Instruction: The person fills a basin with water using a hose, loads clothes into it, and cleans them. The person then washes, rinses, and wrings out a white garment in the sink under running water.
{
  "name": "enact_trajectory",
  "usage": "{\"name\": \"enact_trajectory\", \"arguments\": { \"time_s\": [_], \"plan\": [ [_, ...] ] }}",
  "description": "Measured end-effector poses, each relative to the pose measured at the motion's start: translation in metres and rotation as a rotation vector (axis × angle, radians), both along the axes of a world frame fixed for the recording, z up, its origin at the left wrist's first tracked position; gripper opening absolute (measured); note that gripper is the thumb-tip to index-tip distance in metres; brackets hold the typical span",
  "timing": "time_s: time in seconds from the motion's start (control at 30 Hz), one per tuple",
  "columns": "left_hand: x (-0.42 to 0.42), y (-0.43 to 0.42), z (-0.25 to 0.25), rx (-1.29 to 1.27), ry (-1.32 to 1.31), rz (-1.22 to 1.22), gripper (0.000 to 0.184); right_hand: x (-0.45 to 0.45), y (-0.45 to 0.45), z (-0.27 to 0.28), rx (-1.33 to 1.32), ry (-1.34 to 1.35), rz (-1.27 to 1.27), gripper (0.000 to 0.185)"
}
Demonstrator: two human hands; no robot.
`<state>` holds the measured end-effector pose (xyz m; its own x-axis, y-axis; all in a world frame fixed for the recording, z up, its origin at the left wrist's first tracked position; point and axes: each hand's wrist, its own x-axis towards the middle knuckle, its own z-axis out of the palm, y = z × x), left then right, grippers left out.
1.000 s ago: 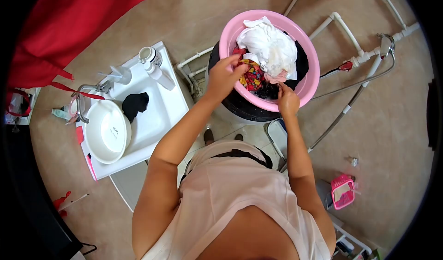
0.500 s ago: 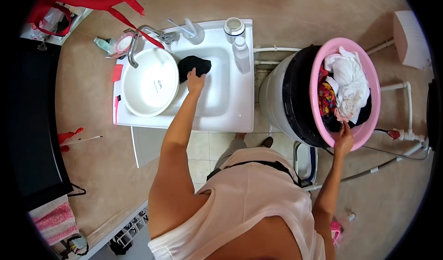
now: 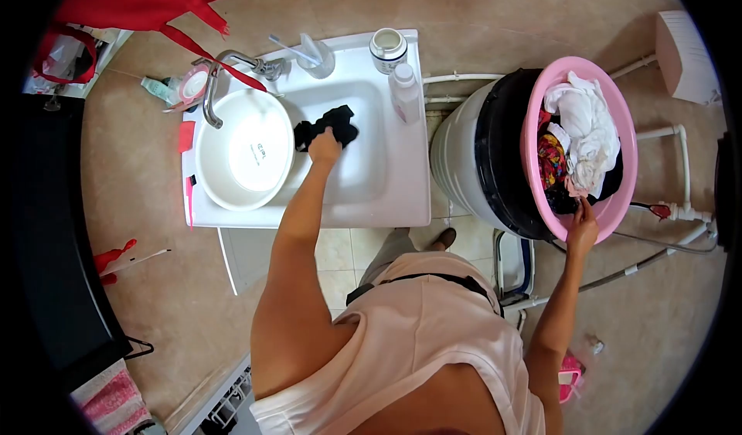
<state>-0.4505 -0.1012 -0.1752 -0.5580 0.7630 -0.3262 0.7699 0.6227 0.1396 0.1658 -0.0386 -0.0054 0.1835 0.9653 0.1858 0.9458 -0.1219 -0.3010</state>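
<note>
My left hand (image 3: 325, 148) reaches into the white sink (image 3: 363, 164) and grips a bunched black cloth (image 3: 340, 120), fingers closed on its near side. A white basin (image 3: 251, 157) sits at the sink's left, under the faucet (image 3: 211, 107). On the right, my right hand (image 3: 583, 228) is at the near rim of a pink basin (image 3: 627, 153). Its fingertips pinch the edge of a peach cloth (image 3: 578, 187). White clothes (image 3: 581, 122) and a colorful patterned cloth (image 3: 552, 161) lie in that basin too.
The pink basin rests tilted on a black-topped white barrel (image 3: 464, 145). A white bottle (image 3: 403, 91), an open jar (image 3: 388, 49) and a cup with toothbrushes (image 3: 315, 58) stand on the sink's edge. Pipes and a hose (image 3: 610, 278) run along the right wall.
The black cloth has shifted slightly right and down and spread into a more uneven shape under my left hand. My right hand stays at the pink basin's rim. The view has shifted slightly.
</note>
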Motion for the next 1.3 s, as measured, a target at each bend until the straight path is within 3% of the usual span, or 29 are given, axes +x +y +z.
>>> {"name": "enact_trajectory", "arguments": {
  "time_s": [0.1,0.23,0.3,0.37,0.43,0.57,0.9,1.07,1.13,1.2,1.23,1.3],
  "plan": [
    [0.019,-0.033,0.02,0.234,-0.06,0.06,0.046,-0.001,-0.001,0.002,-0.008,-0.028,-0.012,0.024],
    [0.032,-0.063,0.087,0.527,-0.237,0.27,0.043,0.004,0.0,-0.001,0.027,-0.038,0.029,0.024],
    [0.036,-0.074,0.132,0.735,-0.395,0.351,0.039,0.009,0.0,-0.007,0.052,-0.043,0.057,0.024],
    [0.041,-0.081,0.174,0.805,-0.717,0.543,0.027,0.006,-0.001,0.0,0.001,-0.076,0.034,0.024],
    [0.053,-0.087,0.226,0.784,-0.876,0.595,0.022,0.008,-0.001,-0.002,0.021,-0.096,0.057,0.024],
    [0.093,-0.09,0.308,0.916,-0.966,0.496,0.022,0.015,-0.001,-0.01,0.097,-0.073,0.111,0.023],
    [0.235,-0.036,0.474,1.112,-1.117,-0.08,0.022,0.012,-0.005,-0.007,0.101,-0.088,0.086,0.022],
    [0.316,0.025,0.496,1.146,-1.435,-0.337,0.018,0.017,-0.002,-0.014,0.134,-0.075,0.091,0.021],
    [0.337,0.04,0.523,0.599,-1.901,-0.739,0.027,0.017,-0.004,-0.012,0.153,-0.032,0.085,0.023],
    [0.368,0.084,0.482,0.784,-1.789,-0.631,0.028,0.016,-0.003,-0.012,0.144,-0.009,0.06,0.022],
    [0.398,0.103,0.448,1.068,-1.52,-0.374,0.023,0.016,-0.004,-0.012,0.138,-0.009,0.064,0.021],
    [0.422,0.13,0.39,1.095,-1.368,-0.061,0.035,0.015,-0.006,-0.008,0.168,-0.01,0.074,0.02]
  ]
}}
